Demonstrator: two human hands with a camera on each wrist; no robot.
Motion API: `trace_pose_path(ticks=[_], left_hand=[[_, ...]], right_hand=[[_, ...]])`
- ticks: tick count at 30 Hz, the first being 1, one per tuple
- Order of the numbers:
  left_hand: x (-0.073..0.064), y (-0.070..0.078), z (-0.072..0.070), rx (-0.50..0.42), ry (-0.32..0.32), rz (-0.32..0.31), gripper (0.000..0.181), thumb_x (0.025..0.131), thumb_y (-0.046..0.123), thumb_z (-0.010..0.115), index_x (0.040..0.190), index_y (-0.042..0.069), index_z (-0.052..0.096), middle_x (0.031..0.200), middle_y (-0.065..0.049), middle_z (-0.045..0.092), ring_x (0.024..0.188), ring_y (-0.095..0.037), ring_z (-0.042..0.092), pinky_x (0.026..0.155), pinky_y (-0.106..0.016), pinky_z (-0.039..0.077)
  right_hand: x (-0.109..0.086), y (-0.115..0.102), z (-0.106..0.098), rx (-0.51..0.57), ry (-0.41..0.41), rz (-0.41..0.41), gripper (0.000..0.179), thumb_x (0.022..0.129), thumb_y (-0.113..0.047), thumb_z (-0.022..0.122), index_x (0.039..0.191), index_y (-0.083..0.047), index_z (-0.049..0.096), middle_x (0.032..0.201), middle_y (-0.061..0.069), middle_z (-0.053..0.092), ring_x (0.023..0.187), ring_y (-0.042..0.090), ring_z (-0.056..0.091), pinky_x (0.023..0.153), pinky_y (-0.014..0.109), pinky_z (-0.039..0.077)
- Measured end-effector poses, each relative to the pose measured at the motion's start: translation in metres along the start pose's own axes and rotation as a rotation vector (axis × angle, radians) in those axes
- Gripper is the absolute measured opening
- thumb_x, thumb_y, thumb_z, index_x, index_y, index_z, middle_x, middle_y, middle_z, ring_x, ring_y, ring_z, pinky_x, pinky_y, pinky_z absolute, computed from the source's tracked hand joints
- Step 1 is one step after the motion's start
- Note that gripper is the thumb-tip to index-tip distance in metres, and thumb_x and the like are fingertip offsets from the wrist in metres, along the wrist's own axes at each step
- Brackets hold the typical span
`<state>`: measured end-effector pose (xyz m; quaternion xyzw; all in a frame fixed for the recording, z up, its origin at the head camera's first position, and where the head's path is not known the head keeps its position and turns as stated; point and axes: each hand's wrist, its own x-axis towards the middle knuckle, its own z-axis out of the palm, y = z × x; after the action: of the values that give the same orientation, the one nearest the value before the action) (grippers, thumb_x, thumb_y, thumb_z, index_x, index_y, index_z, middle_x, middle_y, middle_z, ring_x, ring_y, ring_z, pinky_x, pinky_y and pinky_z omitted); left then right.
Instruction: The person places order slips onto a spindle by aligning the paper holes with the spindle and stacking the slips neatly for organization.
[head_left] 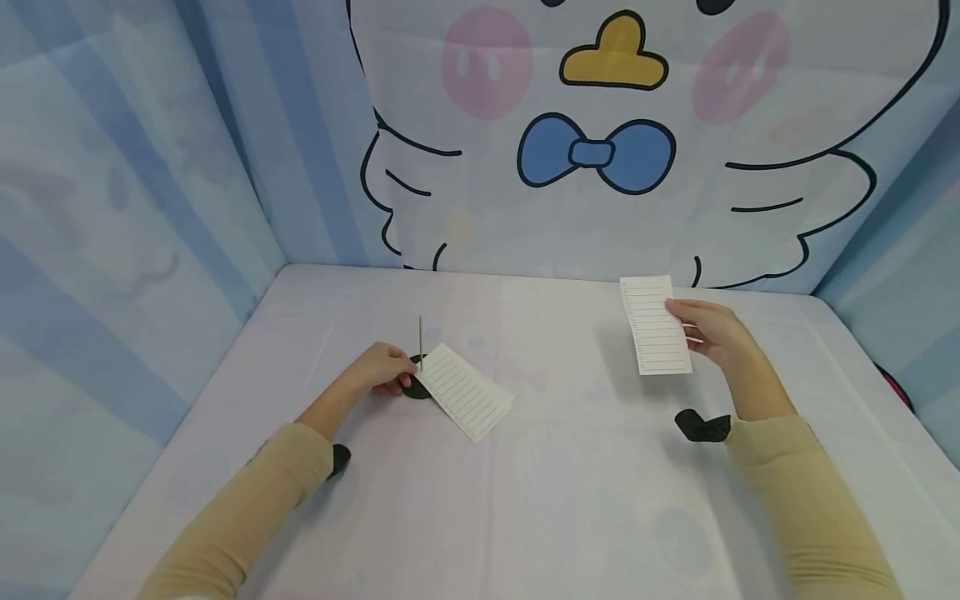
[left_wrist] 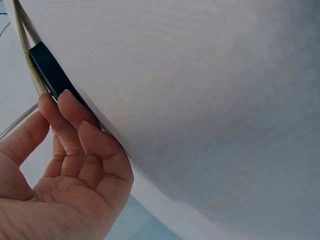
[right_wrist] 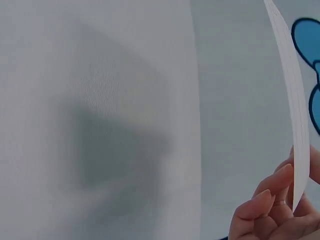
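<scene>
At the left middle of the table stands a bill spike with a round black base and a thin upright metal rod. Lined paper slips lie across that base, one corner at the rod. My left hand grips the base's left edge, its fingertips beside the slips' edge; in the left wrist view the thumb is close to the rod. Raised above the table at the right, a lined paper slip is pinched between thumb and fingers of my right hand. Edge-on, this paper looks thin and slightly bowed.
A pale tablecloth covers the table. Behind it hangs a curtain printed with a cartoon figure and blue bow tie; striped fabric walls the left side. Black wrist mounts sit by both beige sleeves.
</scene>
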<state>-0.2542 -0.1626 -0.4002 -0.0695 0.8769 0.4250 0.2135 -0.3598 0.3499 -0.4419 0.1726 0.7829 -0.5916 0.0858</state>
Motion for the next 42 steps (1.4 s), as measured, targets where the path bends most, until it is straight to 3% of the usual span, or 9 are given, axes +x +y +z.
trace_pose_path(ticks=[4,7,11,15,19,23,31,36,42], left_hand=[[0.000,0.000,-0.001,0.003,-0.009,-0.006,0.014,0.087,0.018,0.057,0.083,0.005,0.061,0.062,0.004,0.058,0.050,-0.008,0.055,0.052,-0.022,0.038],[-0.001,0.000,-0.002,0.005,-0.019,-0.008,0.015,0.087,0.018,0.057,0.086,0.005,0.061,0.063,0.004,0.059,0.051,-0.009,0.055,0.052,-0.022,0.038],[-0.003,0.000,-0.004,0.025,-0.023,-0.003,0.018,0.087,0.020,0.056,0.092,0.003,0.062,0.065,0.003,0.061,0.053,-0.010,0.057,0.053,-0.023,0.038],[-0.005,0.002,-0.007,0.038,0.001,0.009,0.022,0.088,0.019,0.055,0.099,0.001,0.060,0.072,-0.001,0.064,0.058,-0.012,0.057,0.056,-0.025,0.041],[-0.008,0.006,-0.011,0.014,0.069,0.045,0.025,0.090,0.019,0.053,0.105,0.000,0.057,0.084,-0.008,0.065,0.066,-0.015,0.060,0.061,-0.027,0.044],[-0.015,0.013,-0.016,-0.033,0.189,0.115,0.025,0.090,0.020,0.054,0.104,0.000,0.057,0.089,-0.011,0.064,0.070,-0.018,0.063,0.061,-0.027,0.045],[-0.038,0.031,-0.025,-0.248,0.382,0.277,0.026,0.088,0.024,0.058,0.099,0.001,0.059,0.083,-0.009,0.066,0.065,-0.015,0.061,0.063,-0.027,0.047],[-0.053,0.040,-0.022,-0.294,0.392,0.361,0.024,0.088,0.022,0.058,0.099,0.001,0.060,0.084,-0.010,0.066,0.066,-0.016,0.060,0.062,-0.025,0.047],[-0.067,0.048,-0.009,-0.280,0.323,0.444,0.024,0.089,0.020,0.059,0.098,-0.001,0.062,0.084,-0.011,0.068,0.065,-0.014,0.061,0.062,-0.027,0.046]], right_hand=[[-0.016,-0.015,0.028,-0.021,-0.052,-0.026,0.077,0.066,-0.061,0.069,0.127,-0.018,0.050,0.105,-0.005,0.058,0.093,0.015,0.052,0.079,0.030,0.039],[-0.064,-0.049,0.054,-0.045,-0.112,-0.032,0.071,0.075,-0.054,0.065,0.131,-0.014,0.046,0.096,-0.008,0.058,0.088,0.011,0.052,0.077,0.027,0.041],[-0.105,-0.080,0.083,-0.076,-0.165,-0.065,0.065,0.087,-0.043,0.058,0.135,-0.004,0.039,0.094,-0.007,0.056,0.087,0.012,0.050,0.077,0.027,0.040],[-0.125,-0.095,0.103,-0.082,-0.208,-0.100,0.057,0.091,-0.034,0.055,0.134,0.001,0.039,0.088,-0.007,0.056,0.082,0.012,0.049,0.072,0.023,0.041],[-0.135,-0.104,0.119,-0.082,-0.249,-0.106,0.054,0.091,-0.031,0.056,0.132,0.001,0.042,0.087,-0.006,0.056,0.082,0.013,0.049,0.070,0.023,0.041],[-0.141,-0.108,0.135,-0.085,-0.279,-0.123,0.049,0.091,-0.029,0.057,0.128,0.001,0.046,0.088,-0.004,0.056,0.082,0.016,0.048,0.070,0.023,0.041],[-0.152,-0.115,0.162,-0.056,-0.362,-0.164,0.042,0.090,-0.024,0.058,0.121,0.003,0.050,0.084,-0.003,0.059,0.074,0.013,0.052,0.066,0.023,0.043],[-0.164,-0.117,0.174,-0.031,-0.422,-0.185,0.035,0.090,-0.021,0.059,0.115,0.002,0.054,0.084,-0.002,0.061,0.071,0.013,0.054,0.064,0.023,0.043],[-0.176,-0.117,0.186,-0.023,-0.475,-0.196,0.026,0.089,-0.017,0.060,0.107,0.001,0.058,0.084,0.000,0.063,0.070,0.012,0.057,0.063,0.024,0.045]])
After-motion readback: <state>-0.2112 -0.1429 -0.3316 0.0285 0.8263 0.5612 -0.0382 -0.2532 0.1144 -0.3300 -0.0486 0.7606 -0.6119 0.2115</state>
